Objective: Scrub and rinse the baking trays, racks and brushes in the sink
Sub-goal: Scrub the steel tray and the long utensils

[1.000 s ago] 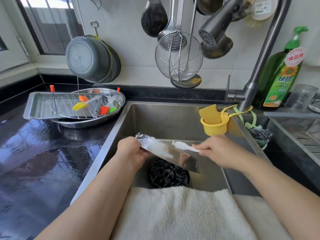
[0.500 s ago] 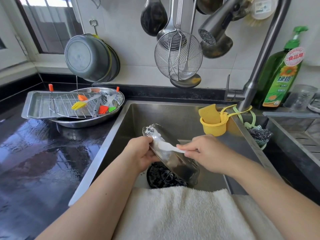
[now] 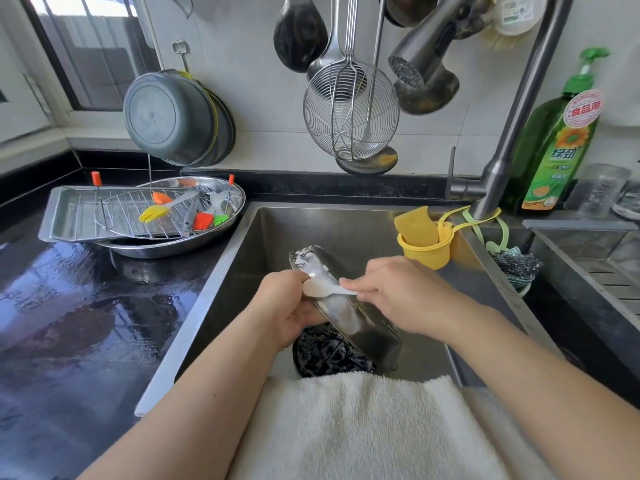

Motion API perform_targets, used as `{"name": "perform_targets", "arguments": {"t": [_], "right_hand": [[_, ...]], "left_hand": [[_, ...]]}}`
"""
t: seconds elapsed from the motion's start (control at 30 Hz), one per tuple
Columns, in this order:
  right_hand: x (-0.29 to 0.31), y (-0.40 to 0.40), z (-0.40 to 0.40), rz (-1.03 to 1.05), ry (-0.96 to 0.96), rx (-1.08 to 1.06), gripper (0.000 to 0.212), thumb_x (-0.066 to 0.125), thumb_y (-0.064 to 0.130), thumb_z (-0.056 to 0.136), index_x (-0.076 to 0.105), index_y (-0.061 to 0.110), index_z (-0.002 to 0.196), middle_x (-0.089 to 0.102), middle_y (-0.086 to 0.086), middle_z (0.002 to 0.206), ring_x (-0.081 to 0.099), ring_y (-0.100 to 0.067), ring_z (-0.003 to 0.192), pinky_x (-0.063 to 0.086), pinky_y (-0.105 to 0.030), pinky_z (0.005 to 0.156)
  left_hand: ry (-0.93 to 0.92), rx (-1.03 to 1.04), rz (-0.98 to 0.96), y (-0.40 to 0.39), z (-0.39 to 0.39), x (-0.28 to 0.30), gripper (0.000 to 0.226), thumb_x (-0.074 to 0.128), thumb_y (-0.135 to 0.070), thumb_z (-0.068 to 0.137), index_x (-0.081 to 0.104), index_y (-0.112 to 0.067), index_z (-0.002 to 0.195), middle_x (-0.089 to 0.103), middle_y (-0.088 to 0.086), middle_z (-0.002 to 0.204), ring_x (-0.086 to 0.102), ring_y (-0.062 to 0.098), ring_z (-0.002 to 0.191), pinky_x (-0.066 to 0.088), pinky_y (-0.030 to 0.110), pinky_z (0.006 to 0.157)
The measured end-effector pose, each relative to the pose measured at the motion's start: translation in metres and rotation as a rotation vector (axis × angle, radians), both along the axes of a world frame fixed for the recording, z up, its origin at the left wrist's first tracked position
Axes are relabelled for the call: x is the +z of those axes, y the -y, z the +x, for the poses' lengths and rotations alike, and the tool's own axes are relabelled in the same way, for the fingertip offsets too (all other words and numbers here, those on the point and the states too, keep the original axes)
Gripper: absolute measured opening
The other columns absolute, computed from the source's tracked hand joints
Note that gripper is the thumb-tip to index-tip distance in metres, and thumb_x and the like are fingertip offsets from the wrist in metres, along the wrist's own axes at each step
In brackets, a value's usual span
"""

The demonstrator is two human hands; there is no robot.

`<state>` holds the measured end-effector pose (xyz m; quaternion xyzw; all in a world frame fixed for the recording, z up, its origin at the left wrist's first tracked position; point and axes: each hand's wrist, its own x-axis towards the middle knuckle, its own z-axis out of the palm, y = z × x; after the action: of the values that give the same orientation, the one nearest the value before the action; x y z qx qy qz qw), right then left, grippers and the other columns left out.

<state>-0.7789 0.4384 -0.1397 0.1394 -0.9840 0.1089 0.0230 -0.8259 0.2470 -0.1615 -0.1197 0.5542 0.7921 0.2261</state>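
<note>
From my head camera I look down into the shiny steel sink (image 3: 346, 230). My left hand (image 3: 289, 308) grips the edge of a small shiny metal tray (image 3: 349, 306), which is tilted over the black round drain (image 3: 329, 353) and has white soap foam on it. My right hand (image 3: 398, 292) pinches the handle of a small white brush (image 3: 323, 289), and its head touches the tray right by my left hand. A white fluffy towel (image 3: 363, 427) lies over the front of the sink. On the wet black desk (image 3: 69, 323) to my left sit a flat silver baking tray (image 3: 65, 216), a wire rack (image 3: 138, 216) and yellow, orange and green brushes (image 3: 154, 212) in a round steel dish (image 3: 221, 192). A yellow cup with a sponge (image 3: 420, 237) hangs by the tap (image 3: 512, 133).
</note>
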Motion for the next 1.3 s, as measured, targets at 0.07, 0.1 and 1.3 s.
{"name": "perform_targets", "arguments": {"t": [0.07,0.1,1.3], "right_hand": [[0.002,-0.002,0.003,0.003,0.054,0.022,0.03,0.051,0.043,0.104,0.059,0.056,0.13,0.056,0.009,0.09,0.058,-0.023,0.089,0.051,-0.045,0.076],[0.003,-0.005,0.007,0.002,0.092,0.031,0.028,0.052,0.044,0.104,0.061,0.056,0.128,0.056,0.009,0.088,0.058,-0.022,0.087,0.052,-0.046,0.076],[-0.002,-0.036,0.013,-0.054,0.269,-0.139,0.025,0.065,0.034,0.098,0.071,0.05,0.117,0.073,0.011,0.087,0.054,-0.014,0.067,0.038,-0.03,0.059]], "left_hand": [[0.008,0.054,0.023,0.004,-0.004,-0.002,0.019,0.039,0.008,0.1,0.055,0.006,0.09,0.062,0.018,0.082,0.071,0.041,0.078,0.061,0.059,0.063],[0.013,0.083,0.03,0.006,-0.007,-0.004,0.018,0.038,0.009,0.1,0.053,0.004,0.092,0.056,0.017,0.081,0.069,0.04,0.077,0.061,0.06,0.06],[0.145,0.203,0.226,0.004,-0.003,0.007,0.027,0.04,-0.012,0.113,0.055,0.009,0.121,0.068,0.026,0.115,0.068,0.037,0.107,0.053,0.054,0.096]]}}
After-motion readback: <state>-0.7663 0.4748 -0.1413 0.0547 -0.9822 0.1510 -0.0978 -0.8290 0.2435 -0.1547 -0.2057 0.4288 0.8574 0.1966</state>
